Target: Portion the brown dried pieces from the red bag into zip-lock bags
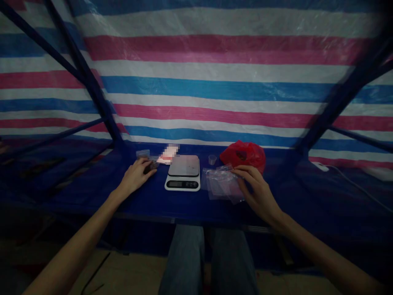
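My left hand is left of the scale, its fingers and thumb closed around a small clear plastic bag with dark contents. Beyond the fingers another clear zip bag shows in part. On the right, my right hand pinches the upper edge of thin clear zip bags, which lie overlapped on the blue tabletop. Between both hands sits a white digital kitchen scale; nothing large is on its grey plate. A small clear cup stands behind the bags.
A red plastic bag stands behind my right hand, partly covered by it. A pale and red paper or packet, partly blurred, lies behind the scale. Blue metal posts flank the table. A white cable runs at right, before a striped tarp.
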{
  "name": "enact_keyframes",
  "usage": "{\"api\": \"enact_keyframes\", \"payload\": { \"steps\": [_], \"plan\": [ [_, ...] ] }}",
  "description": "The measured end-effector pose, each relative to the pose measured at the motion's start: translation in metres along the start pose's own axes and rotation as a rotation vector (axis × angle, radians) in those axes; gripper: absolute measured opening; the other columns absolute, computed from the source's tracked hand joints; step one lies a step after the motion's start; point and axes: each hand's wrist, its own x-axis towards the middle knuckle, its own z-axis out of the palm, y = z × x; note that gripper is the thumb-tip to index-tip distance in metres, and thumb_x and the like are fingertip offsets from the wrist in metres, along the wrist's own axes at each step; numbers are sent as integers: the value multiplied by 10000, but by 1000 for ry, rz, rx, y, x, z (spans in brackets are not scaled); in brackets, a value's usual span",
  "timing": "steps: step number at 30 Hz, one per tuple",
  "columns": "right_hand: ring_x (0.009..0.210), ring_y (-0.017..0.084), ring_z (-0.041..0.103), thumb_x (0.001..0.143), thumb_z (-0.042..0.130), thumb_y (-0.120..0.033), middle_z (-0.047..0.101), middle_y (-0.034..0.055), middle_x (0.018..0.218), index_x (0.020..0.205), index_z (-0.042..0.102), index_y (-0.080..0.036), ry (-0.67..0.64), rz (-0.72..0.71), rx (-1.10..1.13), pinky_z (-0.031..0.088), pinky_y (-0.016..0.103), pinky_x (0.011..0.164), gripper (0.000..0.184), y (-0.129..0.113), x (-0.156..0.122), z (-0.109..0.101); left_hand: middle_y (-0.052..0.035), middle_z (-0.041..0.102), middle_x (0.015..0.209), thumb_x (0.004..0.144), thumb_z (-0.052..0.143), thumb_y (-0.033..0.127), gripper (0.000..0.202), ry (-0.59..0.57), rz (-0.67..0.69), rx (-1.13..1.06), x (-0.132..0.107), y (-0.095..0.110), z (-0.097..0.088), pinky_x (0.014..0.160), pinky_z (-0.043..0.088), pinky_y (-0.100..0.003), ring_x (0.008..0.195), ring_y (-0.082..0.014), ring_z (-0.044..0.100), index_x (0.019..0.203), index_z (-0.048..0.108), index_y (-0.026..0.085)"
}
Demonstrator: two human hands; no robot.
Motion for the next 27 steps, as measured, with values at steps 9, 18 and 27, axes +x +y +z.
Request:
{"api": "enact_keyframes", "payload": {
  "steps": [9,18,27],
  "plan": [
    [1000,264,643,951,467,-126,655,83,1039,1035,719,-290,164,-43,181,529,465,871,313,-17,48,8,-104,653,945,896,492,300,214,103,7,-83,-8,-5,5,839,452,-377,912,-288,583,817,675,225],
    [1147,249,634,969,567,-351,637,78,1313,1375,578,-336,-126,204,630,542,419,934,407,-40,95,41,-5,519,618,916,574,267,199,205,27,-679,49,100,-28,577,284,-285,591,-187,433,729,601,205],
    [649,148,634,837,725,-528,720,41,715,775,723,-163,-156,475,1039,473,257,630,370,10,109,69,18,529,636,979,444,306,299,80,126,-668,102,182,48,590,308,-265,607,-146,482,716,528,191]
  ]
}}
